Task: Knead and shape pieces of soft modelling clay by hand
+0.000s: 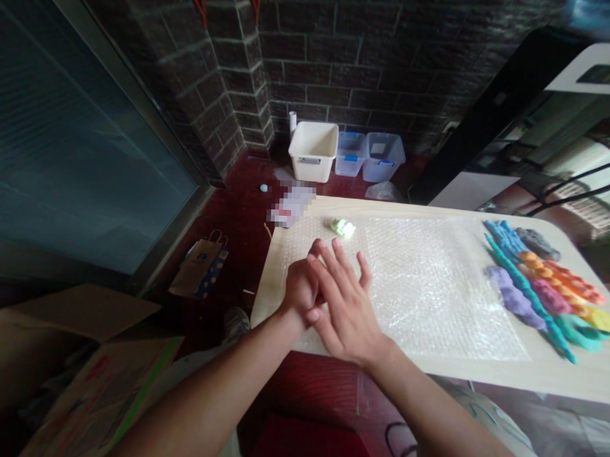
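My two hands meet above the bubble wrap (433,286) near the left end of the pale table. My right hand (345,306) lies across the palm side of my left, its fingers stretched and somewhat apart. Beneath it my left hand (299,288) looks cupped, with most of its fingers hidden. Whether anything lies between the palms cannot be seen. Just beyond the fingertips a small, crumpled-looking pale green lump (344,228) rests on the bubble wrap.
Coloured, soft-looking pieces, among them a purple lump (515,299) and a long teal strand (530,296), lie at the table's right end. A white bin (311,169) and two clear bins stand by the wall. An open cardboard box (104,381) sits at lower left.
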A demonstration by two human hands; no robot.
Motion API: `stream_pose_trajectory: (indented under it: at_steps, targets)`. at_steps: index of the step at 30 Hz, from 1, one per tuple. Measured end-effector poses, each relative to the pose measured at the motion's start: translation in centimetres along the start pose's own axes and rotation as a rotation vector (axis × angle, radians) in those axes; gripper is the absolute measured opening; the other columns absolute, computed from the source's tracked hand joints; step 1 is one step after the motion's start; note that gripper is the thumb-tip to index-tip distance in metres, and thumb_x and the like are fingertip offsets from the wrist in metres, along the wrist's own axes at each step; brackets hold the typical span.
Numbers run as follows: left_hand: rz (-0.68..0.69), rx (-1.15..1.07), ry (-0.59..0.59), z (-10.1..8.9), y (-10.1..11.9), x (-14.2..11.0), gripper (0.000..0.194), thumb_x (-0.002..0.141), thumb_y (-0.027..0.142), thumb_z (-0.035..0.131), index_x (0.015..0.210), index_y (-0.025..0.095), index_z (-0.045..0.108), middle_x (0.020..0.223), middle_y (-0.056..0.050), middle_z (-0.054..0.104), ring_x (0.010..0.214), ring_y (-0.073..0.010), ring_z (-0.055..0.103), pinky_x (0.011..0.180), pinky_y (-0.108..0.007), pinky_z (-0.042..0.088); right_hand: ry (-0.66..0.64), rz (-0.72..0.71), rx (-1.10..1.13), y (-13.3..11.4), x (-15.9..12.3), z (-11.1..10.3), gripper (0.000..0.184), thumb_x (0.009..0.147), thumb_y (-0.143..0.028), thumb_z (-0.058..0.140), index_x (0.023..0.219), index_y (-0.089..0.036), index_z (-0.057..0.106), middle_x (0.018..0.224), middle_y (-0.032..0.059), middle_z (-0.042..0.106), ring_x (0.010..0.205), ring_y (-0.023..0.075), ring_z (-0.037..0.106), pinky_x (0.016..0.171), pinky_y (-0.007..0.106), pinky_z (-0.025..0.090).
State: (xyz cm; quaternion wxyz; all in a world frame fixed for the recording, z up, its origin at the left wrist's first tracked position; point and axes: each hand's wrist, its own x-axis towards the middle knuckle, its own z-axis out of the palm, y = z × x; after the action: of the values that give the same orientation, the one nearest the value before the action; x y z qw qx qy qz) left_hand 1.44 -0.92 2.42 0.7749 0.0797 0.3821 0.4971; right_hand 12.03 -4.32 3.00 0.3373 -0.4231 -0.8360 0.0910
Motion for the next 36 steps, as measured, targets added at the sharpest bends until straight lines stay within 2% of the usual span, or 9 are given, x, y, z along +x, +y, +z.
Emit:
stream_pose_trajectory:
  at_steps: [4, 7, 11, 15, 20, 23, 28, 33, 36]
  targets:
    - [0.035, 0.152, 0.067, 1.8, 1.4, -0.1, 0.064, 0.08, 0.055, 0.085, 0.051, 0.02, 0.039, 0.04, 0.006, 0.038, 0.031, -0.0053, 0.028, 0.036, -0.022, 0.015, 0.307, 0.281, 0.354, 2.6, -0.2, -0.4, 0.048, 0.109, -0.049, 0.038, 0.147, -0.023, 0.053, 0.148, 0.017, 0.059, 0.138, 0.0333, 0.058, 0.11, 0.059, 0.052]
    - [-0.023, 0.191, 0.061, 2.5, 2.1, -0.3, 0.067, 0.082, 0.061, 0.08, 0.051, 0.021, 0.035, 0.039, 0.008, 0.033, 0.029, -0.0046, 0.023, 0.034, -0.022, 0.007, 0.386, 0.42, 0.519, 3.9, -0.5, 0.2, 0.039, 0.108, -0.048, 0.043, 0.135, -0.024, 0.06, 0.135, 0.0152, 0.066, 0.122, 0.0317, 0.067, 0.096, 0.055, 0.06]
    - [-0.075, 0.131, -0.007, 2.1, 1.9, -0.3, 0.056, 0.094, 0.058, 0.065, 0.057, 0.019, 0.048, 0.048, 0.003, 0.048, 0.037, -0.007, 0.039, 0.039, -0.021, 0.026, 0.329, 0.298, 0.379, 3.5, -0.4, -0.2, 0.043, 0.106, -0.045, 0.049, 0.142, -0.023, 0.058, 0.139, 0.0162, 0.064, 0.129, 0.0333, 0.063, 0.105, 0.059, 0.056]
    - [-0.135, -0.026, -0.212, 1.7, 0.9, -0.9, 0.053, 0.1, 0.06, 0.048, 0.081, 0.014, 0.068, 0.071, -0.006, 0.065, 0.07, -0.0195, 0.067, 0.072, -0.031, 0.054, 0.228, 0.077, 0.102, 2.9, -0.1, -1.1, 0.052, 0.101, -0.041, 0.057, 0.147, -0.016, 0.057, 0.151, 0.0215, 0.059, 0.143, 0.0381, 0.056, 0.116, 0.065, 0.048]
    - [-0.283, -0.146, -0.3, 2.1, 0.1, -2.6, 0.064, 0.101, 0.07, 0.038, 0.092, 0.014, 0.069, 0.091, -0.015, 0.072, 0.107, -0.0324, 0.07, 0.096, -0.043, 0.052, 0.221, -0.087, 0.02, 3.0, 0.0, -1.5, 0.021, 0.099, -0.028, 0.066, 0.112, -0.015, 0.076, 0.101, 0.0116, 0.082, 0.095, 0.0252, 0.08, 0.087, 0.042, 0.066]
    - [-0.364, -0.133, -0.346, 2.2, 0.1, -2.8, 0.063, 0.099, 0.072, 0.044, 0.093, 0.014, 0.068, 0.098, -0.016, 0.073, 0.113, -0.0331, 0.068, 0.099, -0.042, 0.05, 0.3, -0.046, 0.034, 3.2, 0.1, -1.9, 0.014, 0.098, -0.021, 0.069, 0.086, -0.017, 0.075, 0.079, 0.0054, 0.079, 0.068, 0.0166, 0.075, 0.059, 0.028, 0.058]
    - [-0.296, -0.024, -0.168, 1.8, 0.3, -1.9, 0.055, 0.1, 0.064, 0.045, 0.098, 0.014, 0.067, 0.096, -0.013, 0.071, 0.094, -0.0263, 0.068, 0.088, -0.037, 0.049, 0.487, 0.363, 0.228, 3.9, 0.6, -2.6, 0.057, 0.102, -0.034, 0.068, 0.051, -0.021, 0.046, 0.046, -0.0056, 0.043, 0.041, 0.0071, 0.039, 0.042, 0.027, 0.029]
    - [-0.258, -0.089, -0.073, 1.8, 0.0, -1.7, 0.044, 0.102, 0.05, 0.048, 0.089, 0.013, 0.068, 0.084, -0.009, 0.069, 0.075, -0.0193, 0.064, 0.079, -0.034, 0.05, 0.422, 0.348, 0.185, 3.0, 0.6, -2.1, 0.05, 0.104, -0.039, 0.061, 0.058, -0.022, 0.051, 0.055, -0.0027, 0.047, 0.049, 0.0109, 0.045, 0.048, 0.028, 0.036]
    - [-0.244, -0.247, -0.033, 1.7, -0.2, -1.3, 0.046, 0.1, 0.057, 0.054, 0.085, 0.016, 0.067, 0.079, -0.006, 0.067, 0.074, -0.0191, 0.066, 0.08, -0.034, 0.053, 0.146, 0.117, 0.088, 1.6, 0.4, -0.6, 0.041, 0.108, -0.044, 0.045, 0.114, -0.013, 0.071, 0.107, 0.017, 0.074, 0.1, 0.0281, 0.072, 0.085, 0.044, 0.059]
